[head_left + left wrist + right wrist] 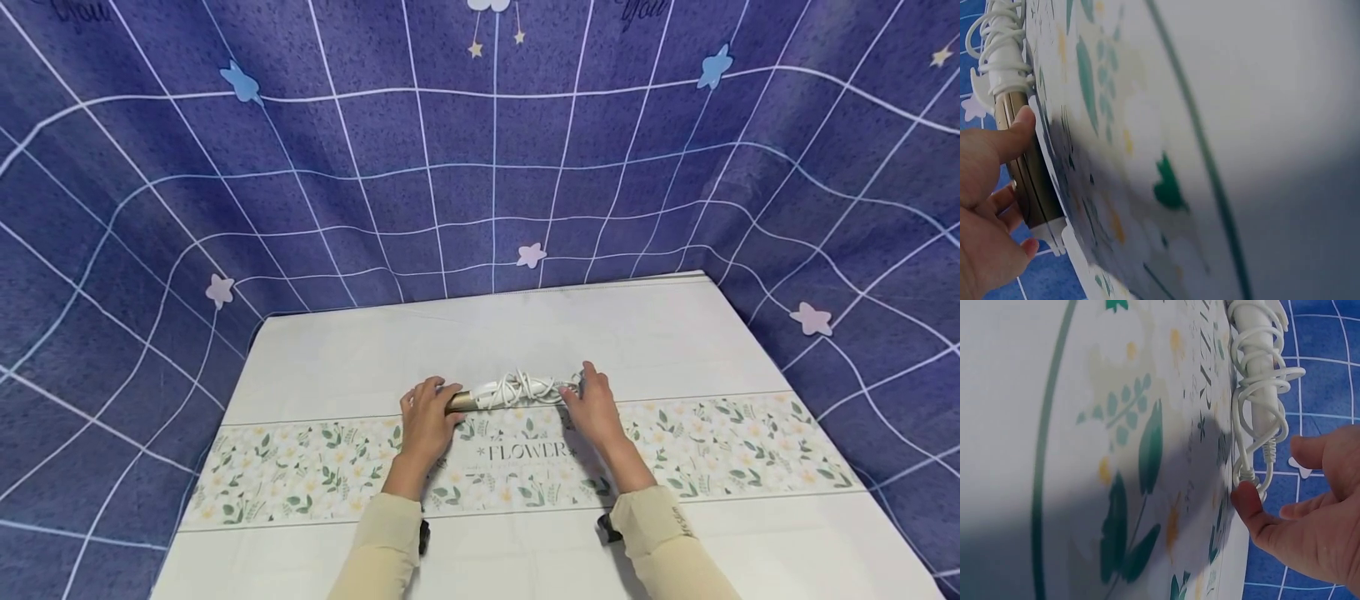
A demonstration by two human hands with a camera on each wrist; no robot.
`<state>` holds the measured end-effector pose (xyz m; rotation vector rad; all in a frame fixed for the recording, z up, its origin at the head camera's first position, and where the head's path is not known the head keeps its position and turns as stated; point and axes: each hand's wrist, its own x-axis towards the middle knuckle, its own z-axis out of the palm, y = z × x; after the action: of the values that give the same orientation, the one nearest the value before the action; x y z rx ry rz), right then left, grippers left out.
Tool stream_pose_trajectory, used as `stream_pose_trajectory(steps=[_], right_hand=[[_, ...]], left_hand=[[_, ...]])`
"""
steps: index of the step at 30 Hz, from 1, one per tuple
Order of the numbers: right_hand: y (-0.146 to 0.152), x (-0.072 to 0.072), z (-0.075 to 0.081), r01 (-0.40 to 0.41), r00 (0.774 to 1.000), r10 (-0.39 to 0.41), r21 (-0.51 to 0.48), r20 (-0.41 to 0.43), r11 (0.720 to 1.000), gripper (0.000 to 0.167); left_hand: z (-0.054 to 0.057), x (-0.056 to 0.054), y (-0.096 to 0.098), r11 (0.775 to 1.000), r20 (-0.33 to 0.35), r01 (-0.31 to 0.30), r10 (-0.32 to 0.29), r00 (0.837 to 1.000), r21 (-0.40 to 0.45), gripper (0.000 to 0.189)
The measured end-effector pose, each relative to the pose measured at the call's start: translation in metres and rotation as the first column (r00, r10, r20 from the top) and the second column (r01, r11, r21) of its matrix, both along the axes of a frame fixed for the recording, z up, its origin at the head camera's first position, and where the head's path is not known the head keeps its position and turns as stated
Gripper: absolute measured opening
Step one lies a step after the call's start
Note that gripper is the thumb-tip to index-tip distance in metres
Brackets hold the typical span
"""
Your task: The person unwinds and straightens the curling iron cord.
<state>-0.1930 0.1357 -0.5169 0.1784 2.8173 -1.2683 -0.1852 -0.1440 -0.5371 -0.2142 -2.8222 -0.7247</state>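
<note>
A curling iron with a bronze barrel (1029, 162) and a white handle (491, 392) lies across the table near its middle. White cord (1257, 369) is wound in loose loops around the handle. My left hand (429, 421) holds the barrel at the left end, thumb (1021, 128) on the near side and fingers partly hidden behind it. At the handle end, my right hand (596, 408) has its thumb (1249, 503) touching the cord by its ribbed sleeve, while the other fingers stand apart from the cord.
Under the iron, the white table cover (480, 333) carries a printed floral band (300, 471) with the word FLOWER. A blue curtain (465, 150) with white grid lines and stars hangs behind and at both sides of the table.
</note>
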Motion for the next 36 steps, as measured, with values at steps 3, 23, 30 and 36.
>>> stream_pose_trajectory(steps=[3, 23, 30, 36], right_hand=[[-0.002, -0.002, 0.0, 0.012, 1.0, -0.011, -0.008, 0.014, 1.0, 0.072], [-0.005, -0.005, -0.008, 0.03, 0.999, -0.03, -0.025, 0.015, 0.999, 0.069], [-0.005, -0.006, -0.01, 0.043, 0.999, -0.042, -0.027, 0.029, 0.999, 0.069], [-0.005, -0.005, -0.009, 0.029, 0.999, -0.029, -0.02, 0.031, 0.999, 0.068]], left_hand=[[0.0, 0.0, 0.004, 1.0, -0.018, 0.001, -0.001, 1.0, 0.008, 0.044], [-0.004, -0.004, 0.015, 0.998, -0.034, -0.055, 0.054, 0.998, -0.033, 0.032], [-0.002, -0.003, 0.016, 0.998, -0.036, -0.057, 0.056, 0.998, -0.017, 0.031], [-0.002, -0.003, 0.017, 0.998, -0.051, -0.067, 0.066, 0.996, -0.014, 0.029]])
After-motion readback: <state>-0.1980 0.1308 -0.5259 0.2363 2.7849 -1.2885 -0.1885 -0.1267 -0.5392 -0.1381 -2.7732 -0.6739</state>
